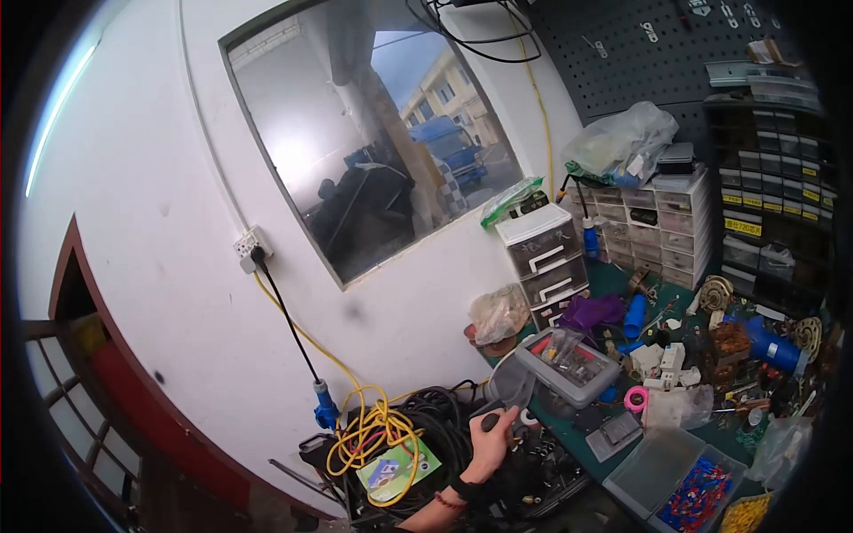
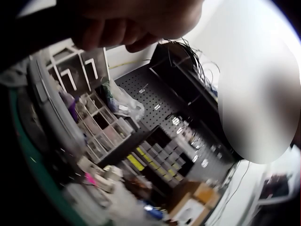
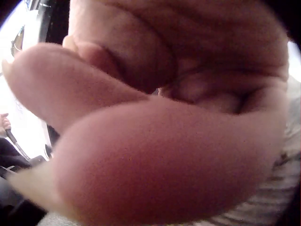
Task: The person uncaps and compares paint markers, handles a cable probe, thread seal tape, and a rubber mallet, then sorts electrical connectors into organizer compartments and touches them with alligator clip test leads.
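Note:
Low in the head view, the left hand grips a black handle, whose rounded end shows by the fingers. A dark strap and a reddish bracelet circle that wrist. In the left wrist view the left hand is curled along the top edge, and its grip is too dark to make out. The right hand fills the right wrist view, its fingers loosely curled with no object visible among them. Behind it, at that view's left edge, a small part of a hand holds a dark stick.
Coiled yellow cable and black cables lie left of the hand. On the green bench to the right are a grey case, a box of red and blue connectors and drawer units. A window is behind.

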A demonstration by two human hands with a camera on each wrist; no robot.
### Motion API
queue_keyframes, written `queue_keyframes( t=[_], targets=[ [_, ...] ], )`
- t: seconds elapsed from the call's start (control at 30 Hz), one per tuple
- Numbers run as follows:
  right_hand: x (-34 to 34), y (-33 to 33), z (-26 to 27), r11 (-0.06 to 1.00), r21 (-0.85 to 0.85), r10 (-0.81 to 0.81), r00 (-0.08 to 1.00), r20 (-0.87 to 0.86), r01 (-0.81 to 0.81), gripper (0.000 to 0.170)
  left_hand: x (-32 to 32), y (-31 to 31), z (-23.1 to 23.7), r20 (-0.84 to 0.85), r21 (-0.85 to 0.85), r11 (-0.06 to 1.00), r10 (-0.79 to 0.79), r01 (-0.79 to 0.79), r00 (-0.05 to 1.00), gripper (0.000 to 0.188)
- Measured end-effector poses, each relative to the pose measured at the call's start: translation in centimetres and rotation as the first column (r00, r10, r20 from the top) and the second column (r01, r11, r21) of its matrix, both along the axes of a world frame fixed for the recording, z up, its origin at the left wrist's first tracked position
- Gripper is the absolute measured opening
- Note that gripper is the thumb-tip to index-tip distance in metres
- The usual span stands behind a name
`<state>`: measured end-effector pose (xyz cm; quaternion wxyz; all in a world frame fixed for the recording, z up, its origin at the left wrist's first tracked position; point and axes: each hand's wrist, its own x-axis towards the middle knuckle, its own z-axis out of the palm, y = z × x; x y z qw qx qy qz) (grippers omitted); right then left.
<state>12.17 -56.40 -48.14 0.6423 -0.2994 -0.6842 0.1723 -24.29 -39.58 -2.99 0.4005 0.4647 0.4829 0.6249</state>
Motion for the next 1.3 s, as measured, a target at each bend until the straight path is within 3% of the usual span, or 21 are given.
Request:
queue_keyframes(
  t=[0.07,0.2,0.23,0.3,0.37,0.4,0.43,0.47,0.5,0.53,0.63,0.7,0.77,0.83,0.9,0.97,1.07,1.17,1.23,1.27,1.3],
  targets=[
    [1.5,0.4,1.0,0.999,-0.022,-0.039,0.999,0.003,0.039,0.016,1.4,0.8,0.2,0.026,-0.001,1.000,-0.002,0.002,1.000,0.036],
    [-0.6,0.0,1.7,0.994,-0.111,-0.009,0.999,-0.048,0.004,0.016,0.2,-0.9,9.6,0.146,0.150,0.987,-0.079,0.056,0.986,0.033],
    [-1.2,0.1,2.0,0.991,-0.131,0.009,0.998,-0.061,-0.017,0.016,-0.2,-1.8,12.5,-0.024,0.288,0.955,-0.064,0.068,0.998,0.018],
    [-1.1,0.0,2.7,0.985,-0.170,0.018,0.997,-0.073,-0.030,0.016,1.5,-4.0,14.6,-0.199,0.524,0.851,0.151,-0.025,0.968,0.030],
    [-0.6,0.6,3.4,0.981,-0.195,0.006,0.997,-0.079,-0.022,0.015,1.7,-5.1,10.4,-0.182,0.335,0.940,0.001,0.061,0.983,0.045],
    [-0.6,0.9,3.8,0.978,-0.208,0.014,0.996,-0.083,-0.031,0.015,1.6,-3.7,7.6,-0.138,0.285,0.955,-0.050,0.088,0.989,0.029],
    [-0.7,0.9,4.1,0.972,-0.227,0.032,0.996,-0.089,-0.052,0.015,0.0,-1.9,3.8,-0.048,0.009,0.985,-0.170,0.170,0.984,0.019],
    [-0.8,0.5,4.3,0.965,-0.253,0.052,0.994,-0.092,-0.074,0.015,2.0,-0.9,2.4,-0.019,-0.003,0.995,-0.102,0.102,0.995,0.031],
    [0.1,-0.5,4.4,0.955,-0.284,0.059,0.995,-0.085,-0.081,0.015,2.9,0.0,0.9,0.160,-0.027,0.981,-0.186,0.192,0.969,0.033],
    [1.6,-1.6,4.7,0.948,-0.314,0.038,0.997,-0.073,-0.059,0.015,3.2,-0.1,0.6,0.139,-0.028,0.991,-0.124,0.129,0.983,0.034],
    [2.9,-3.7,5.8,0.924,-0.382,-0.045,0.996,-0.074,0.014,0.015,2.4,-0.2,6.3,0.185,-0.003,0.988,-0.152,0.155,0.971,0.031],
    [1.7,-3.0,6.1,0.906,-0.420,0.007,0.995,-0.099,-0.048,0.015,0.1,-2.0,11.7,0.264,0.118,0.927,-0.374,0.356,0.889,0.019],
    [0.6,-2.0,6.5,0.890,-0.447,0.041,0.992,-0.123,-0.092,0.015,2.0,-3.7,15.3,-0.065,0.410,0.909,-0.049,0.071,0.997,0.016],
    [0.5,-2.1,6.9,0.876,-0.477,0.012,0.990,-0.138,-0.076,0.015,2.5,-4.8,12.8,-0.042,0.336,0.942,0.015,0.000,0.999,0.017],
    [0.5,-1.7,7.4,0.864,-0.499,-0.005,0.989,-0.146,-0.070,0.015,0.4,-3.3,6.0,0.194,0.223,0.933,-0.328,0.284,0.925,0.037],
    [1.0,-1.7,8.1,0.839,-0.534,0.031,0.990,-0.141,-0.102,0.015,0.5,-1.6,1.9,0.221,-0.131,0.981,-0.112,0.143,0.969,0.050],
    [3.8,-1.0,9.6,0.814,-0.574,0.037,0.994,-0.101,-0.088,0.015,2.2,-0.5,4.7,0.120,-0.188,0.973,-0.112,0.134,0.986,0.047],
    [3.9,3.4,11.3,0.790,-0.588,0.153,0.984,-0.085,-0.174,0.015,0.1,-1.5,11.7,0.125,0.024,0.977,-0.211,0.210,0.969,0.034],
    [3.7,7.4,12.7,0.779,-0.584,0.231,0.971,-0.069,-0.227,0.015,0.5,-3.2,15.9,-0.152,0.399,0.915,0.002,0.059,0.988,0.022],
    [3.9,8.6,13.3,0.773,-0.588,0.252,0.966,-0.061,-0.239,0.015,-0.1,-3.8,15.8,-0.162,0.403,0.906,-0.067,0.128,0.984,0.033],
    [3.9,9.4,13.7,0.766,-0.593,0.268,0.962,-0.056,-0.248,0.015,0.1,-3.9,14.3,-0.153,0.366,0.925,-0.047,0.101,0.987,0.020]
  ],
)
